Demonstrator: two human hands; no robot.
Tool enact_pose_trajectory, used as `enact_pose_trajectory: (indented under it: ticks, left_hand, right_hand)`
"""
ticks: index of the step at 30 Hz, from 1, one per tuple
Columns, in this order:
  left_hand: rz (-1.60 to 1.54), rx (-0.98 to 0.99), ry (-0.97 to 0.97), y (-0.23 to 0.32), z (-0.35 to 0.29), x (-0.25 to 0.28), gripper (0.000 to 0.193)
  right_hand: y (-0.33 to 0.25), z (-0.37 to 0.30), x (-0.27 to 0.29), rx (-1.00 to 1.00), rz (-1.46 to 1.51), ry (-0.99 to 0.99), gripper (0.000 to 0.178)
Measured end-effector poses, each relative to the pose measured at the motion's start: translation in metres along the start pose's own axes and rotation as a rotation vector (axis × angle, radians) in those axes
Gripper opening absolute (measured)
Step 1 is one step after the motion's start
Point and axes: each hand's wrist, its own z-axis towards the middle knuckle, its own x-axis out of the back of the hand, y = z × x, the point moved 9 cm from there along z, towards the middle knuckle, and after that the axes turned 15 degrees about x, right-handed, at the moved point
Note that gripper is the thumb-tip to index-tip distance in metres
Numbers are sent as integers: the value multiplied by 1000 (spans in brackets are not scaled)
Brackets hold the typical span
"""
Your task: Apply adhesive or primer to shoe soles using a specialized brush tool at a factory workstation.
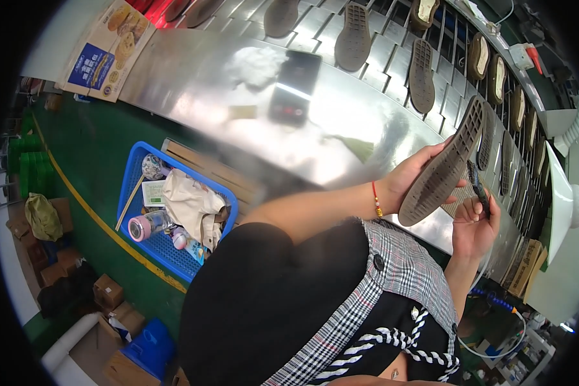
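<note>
Nearby, bare tabletop (392, 122), left hand (408, 175) gripping sole (433, 184) edges

Left hand (405, 177) partly hidden (behind sole (441, 170))

From 10 o'clock to 2 runs the worktable (193, 77), the conveyor (389, 77) behind it with soles (352, 38) lying on top. At 3 — the left hand (408, 177) has a shoe sole (441, 174), the right hand (475, 225) just beside. At 9, on the floor (90, 174), sits a basket (167, 257) — bottle (149, 226) and cloth (190, 199) inside; cartons (109, 291) lie at 8.
</note>
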Motion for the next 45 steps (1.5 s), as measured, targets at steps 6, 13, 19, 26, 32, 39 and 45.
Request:
enact_pose_trajectory:
  ticks: [6,13,19,26,32,39,45]
  left_hand:
    - [19,-18,5,7,-10,-3,45]
    - [27,-4,-13,10,-9,-2,43]
    - [58,0,6,7,-9,-7,43]
    - [59,-6,-39,7,-3,2,47]
    - [158,-34,77,1,10,-3,52]
    - [126,41,12,-7,23,-24,54]
    - [347,-131,125,-3,24,-45,61]
  right_hand:
    - [7,1,-7,27,-62,44,28]
    - [12,4,-11,2,-30,5,34]
    - [9,2,-12,13,-33,-7,34]
    - [-2,-5,-10,118,-194,5,34]
    - [-14,-11,-9,183,-215,-53,36]
    - [-30,-11,0,191,-129,-8,32]
    - [-72,-20,-39,385,-437,-67,20]
